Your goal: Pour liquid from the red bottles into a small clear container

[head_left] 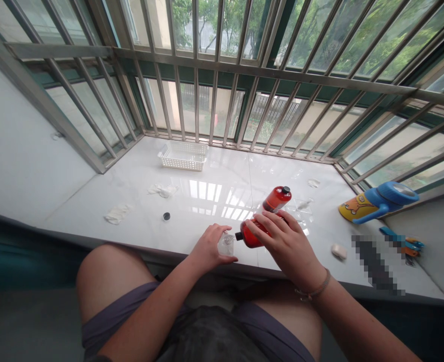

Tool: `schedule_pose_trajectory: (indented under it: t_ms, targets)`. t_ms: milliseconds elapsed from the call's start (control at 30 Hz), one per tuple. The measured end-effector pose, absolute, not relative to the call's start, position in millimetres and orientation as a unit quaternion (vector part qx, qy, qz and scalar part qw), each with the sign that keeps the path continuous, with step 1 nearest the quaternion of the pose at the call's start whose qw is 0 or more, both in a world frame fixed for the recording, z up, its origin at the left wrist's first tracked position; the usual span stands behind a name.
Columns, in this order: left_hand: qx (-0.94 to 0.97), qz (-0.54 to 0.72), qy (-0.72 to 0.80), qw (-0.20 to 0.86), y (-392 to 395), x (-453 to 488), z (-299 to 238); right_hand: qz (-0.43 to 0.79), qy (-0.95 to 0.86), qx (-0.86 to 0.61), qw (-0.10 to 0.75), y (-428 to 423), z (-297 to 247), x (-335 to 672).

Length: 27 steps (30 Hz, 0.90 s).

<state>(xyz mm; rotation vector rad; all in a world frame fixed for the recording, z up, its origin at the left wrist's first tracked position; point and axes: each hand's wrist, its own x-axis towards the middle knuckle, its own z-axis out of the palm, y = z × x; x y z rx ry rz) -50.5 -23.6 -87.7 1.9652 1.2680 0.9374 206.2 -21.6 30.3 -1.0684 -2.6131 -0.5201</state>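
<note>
My right hand is wrapped over a red bottle, which lies tipped over to the left, its black neck pointing at a small clear container. Fingers and thumb of my left hand close around that clear container near the sill's front edge. The bottle's neck is right beside the container's mouth; whether they touch I cannot tell. Just behind my right hand stands a second red bottle with a black cap. A small round black cap lies on the sill to the left.
A white perforated basket sits at the back left. Crumpled white tissues lie at left. On the right are a blue and yellow drinking bottle, a pale soap-like lump and a blue-orange tool. Metal window bars border the white sill.
</note>
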Motion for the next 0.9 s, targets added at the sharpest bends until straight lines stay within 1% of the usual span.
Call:
schedule_pose_trajectory:
  t_ms: [900]
  targets:
    - [0.748,0.334,0.480,0.314,-21.2,-49.8,-86.8,-0.197,-0.904,-0.356,0.130,-18.5,38.1,203.6]
